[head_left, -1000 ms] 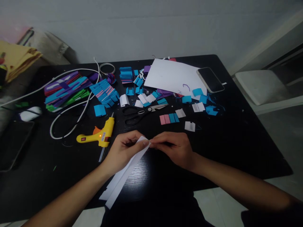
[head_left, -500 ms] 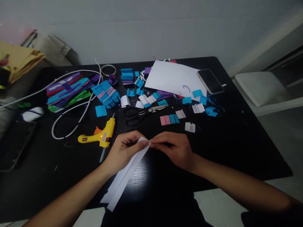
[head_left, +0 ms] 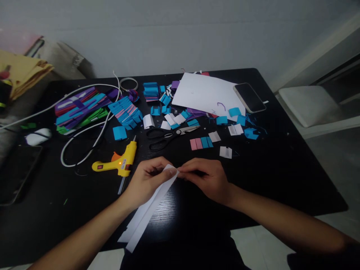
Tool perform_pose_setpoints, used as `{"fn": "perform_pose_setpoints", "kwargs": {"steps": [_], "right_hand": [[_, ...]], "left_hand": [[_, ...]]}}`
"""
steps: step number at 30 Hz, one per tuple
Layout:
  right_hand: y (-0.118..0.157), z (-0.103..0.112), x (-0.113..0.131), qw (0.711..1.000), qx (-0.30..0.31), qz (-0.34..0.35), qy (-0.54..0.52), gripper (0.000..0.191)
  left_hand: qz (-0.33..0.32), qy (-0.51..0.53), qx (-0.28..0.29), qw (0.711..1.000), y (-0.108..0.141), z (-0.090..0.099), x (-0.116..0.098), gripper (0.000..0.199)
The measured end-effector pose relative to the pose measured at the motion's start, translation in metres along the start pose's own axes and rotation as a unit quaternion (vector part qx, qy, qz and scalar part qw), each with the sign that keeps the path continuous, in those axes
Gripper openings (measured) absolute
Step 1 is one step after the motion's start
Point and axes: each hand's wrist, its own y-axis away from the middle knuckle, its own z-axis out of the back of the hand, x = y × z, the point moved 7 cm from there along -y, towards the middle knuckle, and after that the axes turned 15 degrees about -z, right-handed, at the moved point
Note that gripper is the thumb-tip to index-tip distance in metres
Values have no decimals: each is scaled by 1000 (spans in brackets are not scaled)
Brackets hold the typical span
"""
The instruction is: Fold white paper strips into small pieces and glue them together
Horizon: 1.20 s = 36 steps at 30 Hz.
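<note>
A long white paper strip (head_left: pixel 152 210), folded lengthwise, slants from my hands down past the table's front edge. My left hand (head_left: pixel 150 180) is closed around its upper end, thumb on top and fingers behind. At the tip of the strip, my right hand (head_left: pixel 206 176) pinches the corner between thumb and fingers, touching my left thumb's end. Left of my left hand lies a yellow glue gun (head_left: pixel 125 161) with its small light lit. Black-handled scissors (head_left: pixel 171 135) rest just beyond my hands, beside small folded pieces of pink and blue paper (head_left: pixel 201 143).
Bundled coloured paper strips (head_left: pixel 81 107) lie at the back left, with a white cable (head_left: pixel 63 157) looping around them. A white sheet (head_left: pixel 205 92) and a phone (head_left: pixel 249 97) are at the back right. A dark tablet-like device (head_left: pixel 19 172) sits at the left edge.
Almost nothing differs. Both hands keep their hold on the paper strip, and the view has shifted very slightly.
</note>
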Motion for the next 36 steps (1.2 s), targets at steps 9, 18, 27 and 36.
{"fn": "perform_pose_setpoints", "kwargs": {"steps": [9, 18, 27, 36], "right_hand": [[-2, -4, -22, 984, 16, -171, -42, 16], [-1, -16, -26, 946, 99, -260, -166, 20], [-1, -16, -28, 951, 101, -258, -134, 21], [-1, -14, -27, 957, 95, -250, -114, 16]], "left_hand": [[10, -25, -20, 999, 0, 3, 0, 18], [6, -22, -5, 1000, -2, -1, -3, 19], [0, -50, -2, 999, -2, -5, -8, 20], [5, -53, 9, 999, -2, -6, -7, 22]]}}
